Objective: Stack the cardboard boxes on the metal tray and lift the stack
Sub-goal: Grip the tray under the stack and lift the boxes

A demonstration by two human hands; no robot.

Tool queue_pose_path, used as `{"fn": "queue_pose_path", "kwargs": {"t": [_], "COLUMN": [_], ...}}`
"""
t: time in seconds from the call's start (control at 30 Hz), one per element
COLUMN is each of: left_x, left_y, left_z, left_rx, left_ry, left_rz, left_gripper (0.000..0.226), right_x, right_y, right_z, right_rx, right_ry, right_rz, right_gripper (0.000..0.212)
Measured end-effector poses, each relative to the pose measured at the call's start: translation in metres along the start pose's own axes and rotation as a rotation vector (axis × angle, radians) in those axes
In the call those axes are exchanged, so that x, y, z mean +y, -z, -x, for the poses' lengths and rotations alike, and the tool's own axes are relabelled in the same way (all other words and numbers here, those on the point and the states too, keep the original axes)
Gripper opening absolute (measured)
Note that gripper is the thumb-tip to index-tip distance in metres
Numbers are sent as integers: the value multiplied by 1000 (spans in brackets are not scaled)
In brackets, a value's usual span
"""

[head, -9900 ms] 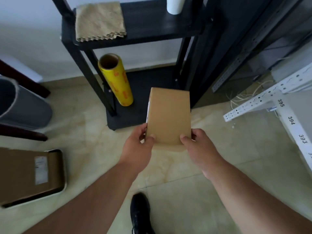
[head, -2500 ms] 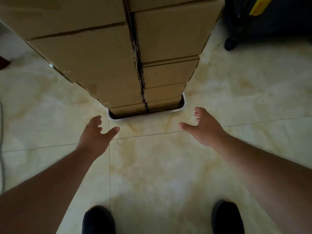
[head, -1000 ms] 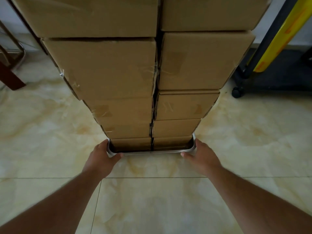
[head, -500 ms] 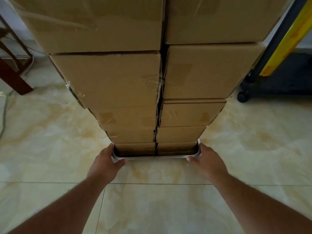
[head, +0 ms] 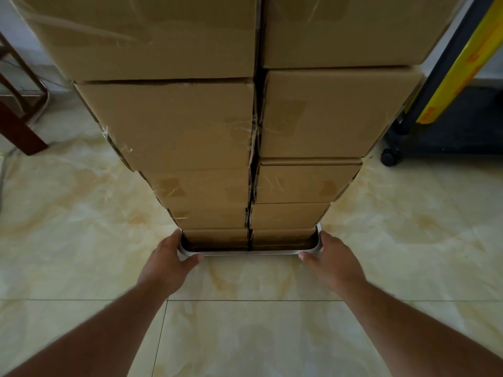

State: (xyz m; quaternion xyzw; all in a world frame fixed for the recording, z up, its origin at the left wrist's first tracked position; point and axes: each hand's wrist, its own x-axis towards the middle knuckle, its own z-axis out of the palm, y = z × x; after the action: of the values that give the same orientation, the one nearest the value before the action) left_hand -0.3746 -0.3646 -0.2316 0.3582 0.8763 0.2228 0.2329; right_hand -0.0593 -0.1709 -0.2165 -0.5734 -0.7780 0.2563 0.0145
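A tall double column of brown cardboard boxes (head: 190, 123) rises from a shallow metal tray (head: 249, 253) and fills the upper middle of the head view. My left hand (head: 170, 261) grips the tray's near left corner, thumb along the front rim. My right hand (head: 333, 258) grips the near right corner the same way. The fingers of both hands are hidden behind the tray's sides. Whether the tray touches the floor cannot be told.
The floor is pale marbled tile (head: 245, 336). A black wheeled rack (head: 446, 131) with a yellow film roll (head: 462, 66) stands at the right. Dark wooden furniture legs (head: 19, 123) stand at the left.
Both hands came from hovering open in front of the tray to gripping its near corners. The stack looms larger and sits higher in view than a second ago.
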Motion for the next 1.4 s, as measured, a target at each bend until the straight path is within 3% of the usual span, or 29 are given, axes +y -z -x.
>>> {"fn": "queue_pose_path", "kwargs": {"t": [0.7, 1.4], "left_x": [-3, 0], "left_y": [-3, -3], "left_z": [-16, -29], "left_rx": [-21, 12], "left_ry": [13, -16], "left_rz": [8, 14], "left_gripper": [81, 72], "right_x": [-6, -8], "right_y": [4, 5], "right_z": [-14, -22], "right_rx": [16, 25], "right_ry": [-4, 0], "right_rz": [2, -13], "right_gripper": [60, 53]}}
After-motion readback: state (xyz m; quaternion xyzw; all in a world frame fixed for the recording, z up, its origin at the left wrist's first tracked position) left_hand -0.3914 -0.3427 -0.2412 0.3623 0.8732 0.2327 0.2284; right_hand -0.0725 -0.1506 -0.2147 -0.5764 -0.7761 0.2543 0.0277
